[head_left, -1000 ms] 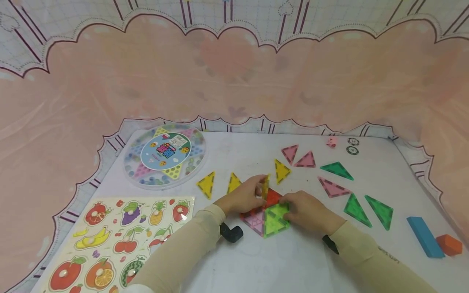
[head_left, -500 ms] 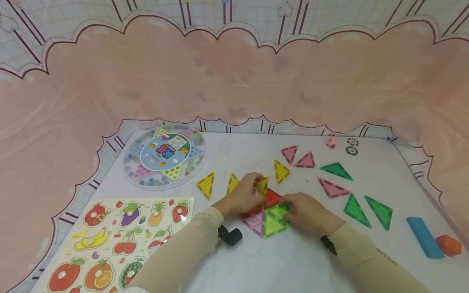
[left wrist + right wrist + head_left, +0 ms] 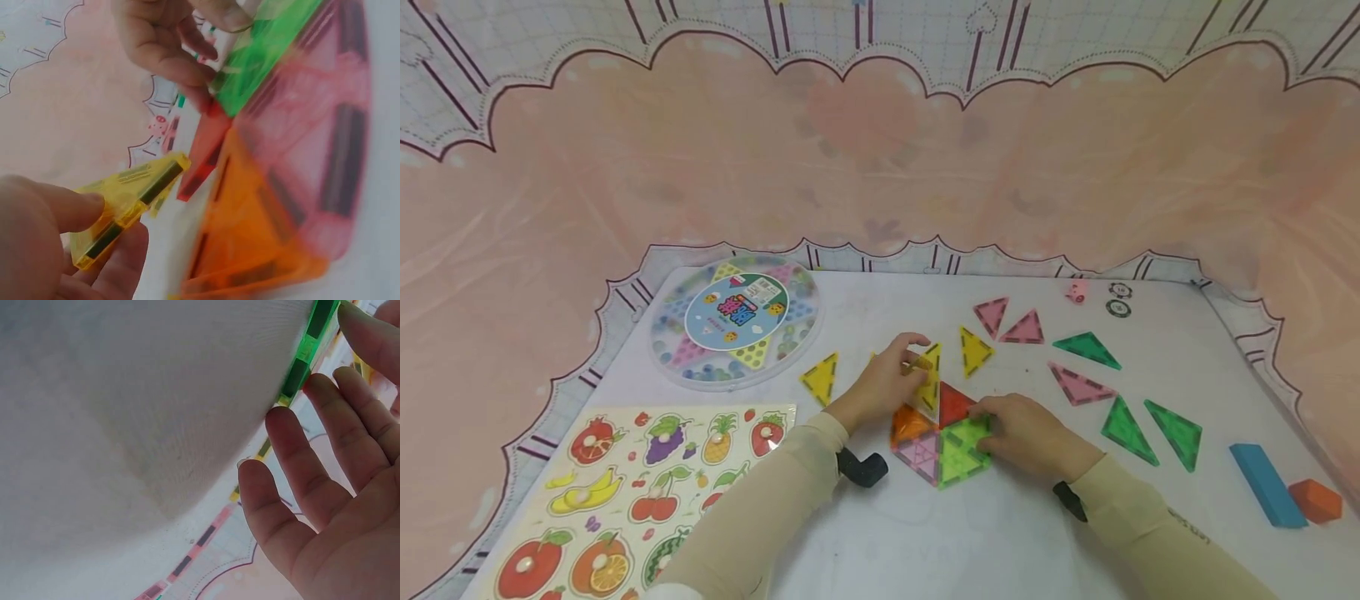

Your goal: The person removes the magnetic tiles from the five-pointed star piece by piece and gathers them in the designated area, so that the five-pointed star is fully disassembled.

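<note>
My left hand [image 3: 880, 385] pinches a yellow triangular magnetic tile [image 3: 128, 190] between thumb and fingers, tilted near the gap in a cluster of flat tiles. This cluster has an orange tile [image 3: 910, 423], a pink tile [image 3: 922, 456], a light green tile [image 3: 964, 454] and a red tile [image 3: 953, 406], their points meeting in the middle. On the cluster's right side, my right hand [image 3: 1028, 432] rests with fingertips against the outer edges of the green and red tiles. In the right wrist view its fingers [image 3: 300, 456] are extended, not curled round anything.
Loose yellow [image 3: 976, 352], pink [image 3: 1081, 385] and green triangles [image 3: 1129, 431] lie behind and right. A round game box [image 3: 735, 321] stands back left, above a fruit puzzle board [image 3: 640, 483]. At right are a blue block [image 3: 1267, 486] and an orange block [image 3: 1315, 502].
My left hand has moved back and slightly left with the yellow tile, turning the tile's face into view and uncovering the orange tile. My right hand stays in place.
</note>
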Tool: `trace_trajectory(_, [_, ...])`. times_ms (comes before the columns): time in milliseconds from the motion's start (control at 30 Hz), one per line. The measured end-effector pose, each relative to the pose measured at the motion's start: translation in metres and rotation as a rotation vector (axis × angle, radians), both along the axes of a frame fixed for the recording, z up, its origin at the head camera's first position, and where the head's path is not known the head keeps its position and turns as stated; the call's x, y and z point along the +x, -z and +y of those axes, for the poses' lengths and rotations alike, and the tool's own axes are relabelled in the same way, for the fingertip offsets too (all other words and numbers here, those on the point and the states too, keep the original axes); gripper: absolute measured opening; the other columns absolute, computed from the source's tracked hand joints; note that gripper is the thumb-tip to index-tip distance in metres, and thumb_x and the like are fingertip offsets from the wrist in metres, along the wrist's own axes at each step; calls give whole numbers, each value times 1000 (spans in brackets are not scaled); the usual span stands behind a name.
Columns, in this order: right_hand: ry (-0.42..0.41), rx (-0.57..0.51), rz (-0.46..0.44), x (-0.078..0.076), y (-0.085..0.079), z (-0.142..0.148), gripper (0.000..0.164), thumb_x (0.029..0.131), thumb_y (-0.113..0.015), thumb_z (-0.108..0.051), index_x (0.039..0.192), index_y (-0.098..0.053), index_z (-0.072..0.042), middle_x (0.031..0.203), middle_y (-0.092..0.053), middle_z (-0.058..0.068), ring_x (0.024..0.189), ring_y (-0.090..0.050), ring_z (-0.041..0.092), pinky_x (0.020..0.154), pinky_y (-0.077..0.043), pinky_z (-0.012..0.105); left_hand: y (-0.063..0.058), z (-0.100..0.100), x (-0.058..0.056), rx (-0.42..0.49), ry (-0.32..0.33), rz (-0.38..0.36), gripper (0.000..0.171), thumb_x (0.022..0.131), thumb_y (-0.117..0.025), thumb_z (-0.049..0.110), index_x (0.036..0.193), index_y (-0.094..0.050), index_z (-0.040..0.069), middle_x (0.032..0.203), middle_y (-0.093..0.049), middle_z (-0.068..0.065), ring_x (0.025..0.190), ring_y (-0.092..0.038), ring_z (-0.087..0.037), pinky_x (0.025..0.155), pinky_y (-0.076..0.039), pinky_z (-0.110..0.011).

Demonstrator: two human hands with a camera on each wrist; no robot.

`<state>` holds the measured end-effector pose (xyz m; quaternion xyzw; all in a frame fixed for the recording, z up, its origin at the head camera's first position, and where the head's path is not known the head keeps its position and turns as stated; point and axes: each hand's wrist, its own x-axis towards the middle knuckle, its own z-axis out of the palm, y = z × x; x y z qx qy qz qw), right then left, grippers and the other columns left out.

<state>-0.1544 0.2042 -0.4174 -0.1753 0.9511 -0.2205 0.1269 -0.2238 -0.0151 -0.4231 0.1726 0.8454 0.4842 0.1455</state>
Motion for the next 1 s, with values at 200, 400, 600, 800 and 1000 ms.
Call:
trace_trajectory(200, [24, 20, -7, 1, 0, 1, 36, 74, -73, -22, 108, -62, -18, 105, -59, -8, 103, -50, 17, 91, -38, 39, -7, 1, -14, -64, -22, 44, 26, 89, -55, 19, 114, -53, 26, 112, -53, 8, 93, -51, -10, 80, -44, -26])
trace_trajectory(400, [37, 20, -28, 0, -1, 0, 37, 74, -73, -23, 109, -61, -19, 106, -58, -8, 103, -49, 16, 90, -38, 40, -14, 0, -28, -96, -11, 61, 31, 89, -54, 18, 120, -53, 20, 120, -52, 6, 108, -46, -11, 93, -36, -32])
trace_trajectory(600, [48, 22, -37, 1, -3, -1, 38, 74, -73, -24, 109, -61, -19, 106, -58, -8, 104, -49, 17, 90, -38, 40, -12, 1, -36, -107, 8, -13, 35, 89, -53, 15, 123, -51, 23, 122, -51, 6, 115, -42, -12, 97, -32, -33])
trace_trajectory(800, [52, 20, -45, 0, -4, -1, 37, 74, -73, -24, 109, -62, -19, 106, -58, -8, 104, -49, 17, 91, -38, 40, -5, 5, -41, -141, 3, -55, 40, 88, -51, 13, 126, -47, 23, 130, -44, 4, 117, -39, -12, 99, -29, -34])
trace_trajectory(1000, [60, 26, -50, 0, -4, -2, 38, 73, -73, -24, 109, -62, -20, 106, -58, -8, 103, -49, 16, 90, -38, 41, -1, 9, -48, -238, -15, -103, 49, 83, -55, 13, 129, -43, 27, 137, -36, 2, 112, -38, -16, 99, -28, -39])
